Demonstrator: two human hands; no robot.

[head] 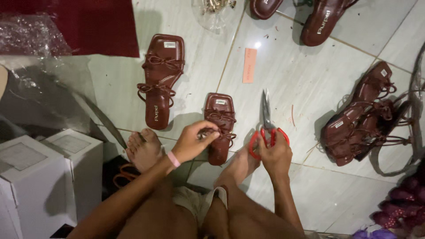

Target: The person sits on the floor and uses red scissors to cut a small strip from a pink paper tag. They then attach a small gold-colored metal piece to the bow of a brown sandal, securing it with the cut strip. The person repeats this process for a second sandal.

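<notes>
Head view: left hand (191, 142) pinching sandal (220, 128) strap; right hand (275, 155) gripping scissors (267, 126).

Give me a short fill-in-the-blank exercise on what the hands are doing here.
1. The right hand holds scissors with ____ handles.
2. The left hand pinches a strap of a brown ____.
3. On the left wrist sits a ____ band.
4. The two boxes at the person's left are ____.

Missing words: red; sandal; pink; white
</notes>
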